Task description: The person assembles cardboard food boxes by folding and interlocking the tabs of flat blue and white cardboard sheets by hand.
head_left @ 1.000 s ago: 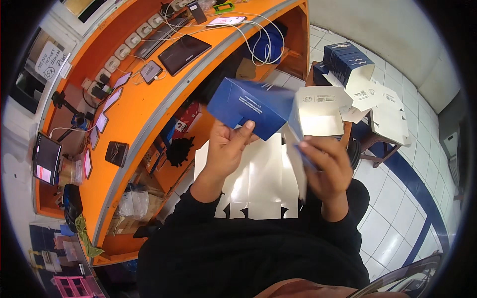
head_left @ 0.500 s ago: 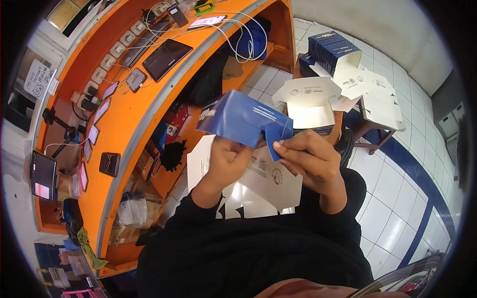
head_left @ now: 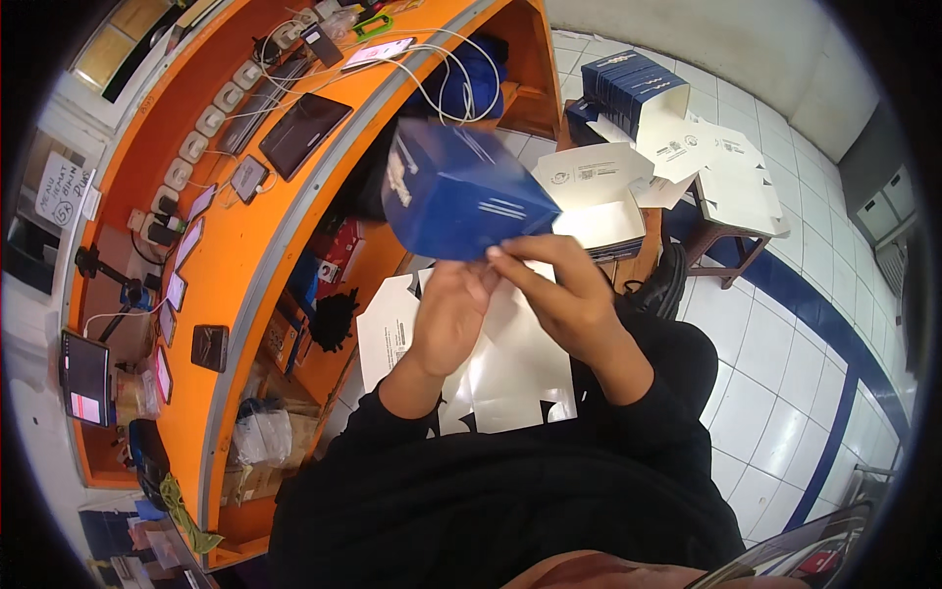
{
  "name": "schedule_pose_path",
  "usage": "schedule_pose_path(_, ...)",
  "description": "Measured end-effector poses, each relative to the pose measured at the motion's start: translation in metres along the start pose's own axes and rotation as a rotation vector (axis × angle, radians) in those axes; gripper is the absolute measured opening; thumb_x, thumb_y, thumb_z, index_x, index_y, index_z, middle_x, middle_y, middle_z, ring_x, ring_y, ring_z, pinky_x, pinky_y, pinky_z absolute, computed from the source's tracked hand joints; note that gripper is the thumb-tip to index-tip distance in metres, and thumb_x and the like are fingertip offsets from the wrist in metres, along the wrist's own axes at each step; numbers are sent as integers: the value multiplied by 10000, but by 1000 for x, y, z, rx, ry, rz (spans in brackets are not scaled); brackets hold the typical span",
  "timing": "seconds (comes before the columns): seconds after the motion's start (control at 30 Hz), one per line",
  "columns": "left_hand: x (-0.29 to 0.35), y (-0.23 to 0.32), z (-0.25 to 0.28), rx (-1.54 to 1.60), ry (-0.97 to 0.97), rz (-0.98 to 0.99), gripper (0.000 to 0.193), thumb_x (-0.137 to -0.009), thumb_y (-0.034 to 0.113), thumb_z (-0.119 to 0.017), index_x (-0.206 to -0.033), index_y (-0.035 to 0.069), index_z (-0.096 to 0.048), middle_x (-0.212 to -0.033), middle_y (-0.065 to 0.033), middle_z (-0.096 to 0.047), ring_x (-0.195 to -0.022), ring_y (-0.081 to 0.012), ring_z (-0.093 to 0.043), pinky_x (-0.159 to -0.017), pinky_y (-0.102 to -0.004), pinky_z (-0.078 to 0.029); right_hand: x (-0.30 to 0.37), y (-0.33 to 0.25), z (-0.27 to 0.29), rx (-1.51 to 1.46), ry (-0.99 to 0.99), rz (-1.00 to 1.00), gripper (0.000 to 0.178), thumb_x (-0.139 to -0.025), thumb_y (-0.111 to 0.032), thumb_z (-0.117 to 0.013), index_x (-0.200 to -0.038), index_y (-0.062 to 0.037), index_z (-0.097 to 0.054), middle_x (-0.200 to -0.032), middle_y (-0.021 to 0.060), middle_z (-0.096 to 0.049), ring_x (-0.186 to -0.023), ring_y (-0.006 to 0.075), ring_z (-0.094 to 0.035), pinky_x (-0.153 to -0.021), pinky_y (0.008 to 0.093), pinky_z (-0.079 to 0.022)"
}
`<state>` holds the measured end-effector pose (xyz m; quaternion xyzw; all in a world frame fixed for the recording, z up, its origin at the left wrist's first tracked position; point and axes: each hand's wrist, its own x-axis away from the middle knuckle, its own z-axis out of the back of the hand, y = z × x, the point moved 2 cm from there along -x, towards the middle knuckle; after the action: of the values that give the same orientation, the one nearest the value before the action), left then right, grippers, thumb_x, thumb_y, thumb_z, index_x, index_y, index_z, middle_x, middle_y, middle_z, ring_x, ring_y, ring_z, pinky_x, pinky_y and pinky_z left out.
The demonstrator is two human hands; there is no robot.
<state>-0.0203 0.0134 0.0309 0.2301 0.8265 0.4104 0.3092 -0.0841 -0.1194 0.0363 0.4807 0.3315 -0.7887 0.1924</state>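
A blue folded cardboard box (head_left: 466,201) with white stripes is up in front of me, tilted and slightly blurred. My left hand (head_left: 446,319) holds it from below; its fingertips are partly hidden at the box's lower edge. The fingers of my right hand (head_left: 569,299) are closed on that same lower edge, thumb and forefinger pinched together. Under both hands, flat white box blanks (head_left: 515,378) with cut slots lie across my lap.
Ahead to the right, an open white carton (head_left: 599,211) sits beside a stack of blue boxes (head_left: 633,88). More flat blanks (head_left: 736,167) cover a stool (head_left: 731,240). On the left curves an orange counter (head_left: 186,393) bearing phones, a black tablet (head_left: 306,135) and white cables.
The blue box has turned and risen, now showing a broad side. Its loose flap, pinched by my right hand before, no longer sticks out. Both hands have drawn closer together.
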Motion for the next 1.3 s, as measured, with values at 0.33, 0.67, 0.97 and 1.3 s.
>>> schedule_pose_path(0.33, -23, -2, 70, 186, 443, 147, 406, -918, 298, -294, -1101, 45, -553, -1099, -99, -610, -1072, -198, -547, -935, -330, -431, -4, 21, 32, 405, 324, -258, 562, -734, -63, -741, -1260, -58, -543, -1249, 159, -501, -1078, 295, -542, -884, 360, -478)
schedule_pose_path(0.67, -27, 13, 45, -471, 76, -226, 546, -892, 321, -552, -1327, 130, -283, -1197, -103, -430, -1131, -174, -479, -953, -307, -424, 13, 43, 18, -657, 123, -671, 763, -783, -104, -736, -1405, -178, -301, -1204, 141, -462, -1121, 219, -501, -939, 341, -451)
schedule_pose_path(0.97, -22, 9, 48, -305, 39, -13, 367, -824, 224, -560, -1094, 165, -318, -1047, -85, -408, -990, -165, -536, -854, -280, -481, 20, 44, 16, -960, 163, -773, 403, -852, -65, -671, -1099, -144, -363, -1033, 58, -484, -932, 127, -556, -776, 242, -494)
schedule_pose_path(1.3, -11, -15, 58, 160, 47, 29, 444, -882, 521, -451, -974, 90, -398, -1121, -125, -485, -1158, -254, -463, -1006, -401, -376, 14, 43, 46, -820, 332, -541, 409, -777, -280, -595, -1086, -53, -453, -894, 16, -499, -766, 122, -497, -719, 247, -396)
